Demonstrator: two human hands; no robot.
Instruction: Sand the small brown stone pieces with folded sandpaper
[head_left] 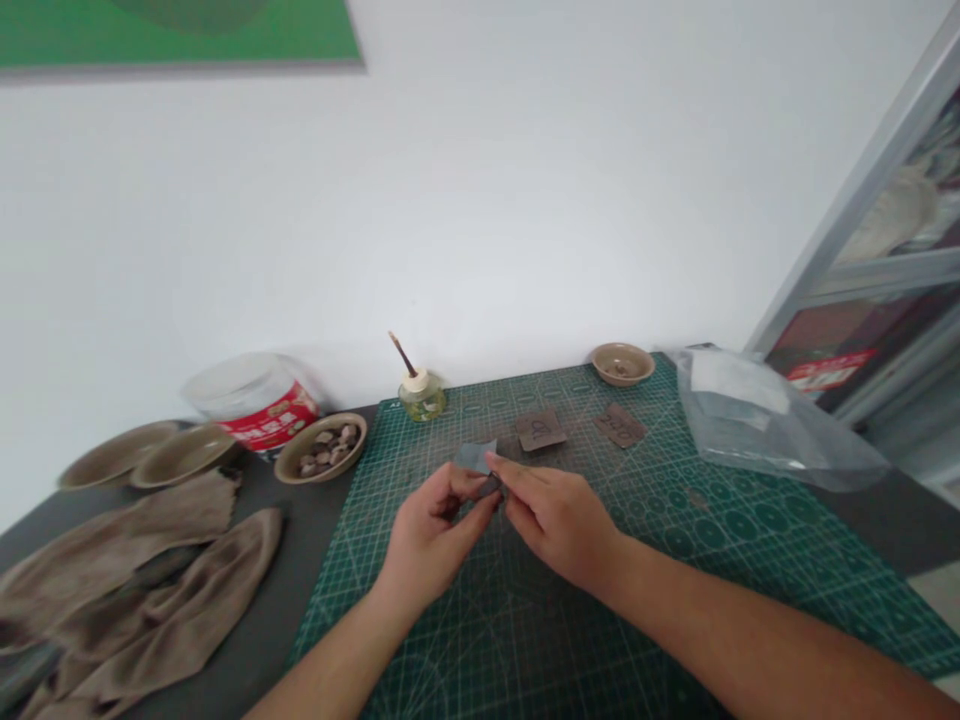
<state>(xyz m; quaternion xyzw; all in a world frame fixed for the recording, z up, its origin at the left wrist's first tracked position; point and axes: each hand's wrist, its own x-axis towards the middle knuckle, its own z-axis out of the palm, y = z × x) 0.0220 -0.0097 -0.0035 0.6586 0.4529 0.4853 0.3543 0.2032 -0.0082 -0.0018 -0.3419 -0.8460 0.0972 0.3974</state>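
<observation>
Only 2 hands — left hand (pixel 435 535), right hand (pixel 559 525) — pinching 1 grey scrap (pixel 474 456).

A small dark brown piece (pixel 491 487) sits pinched at the fingertips of both hands, mostly hidden, only a thin edge showing; the left hand (pixel 431 535) curls around it from one side; the right hand (pixel 559 525) presses in from the other, its fingers laid close together; a pale grey-blue sheet (pixel 474 456), soft and slightly creased, pokes up from the same grip, tilted, one corner standing clear of the fingers; from here it looks folded against the brown piece; both are held just above a green cutting mat (pixel 465 640).
</observation>
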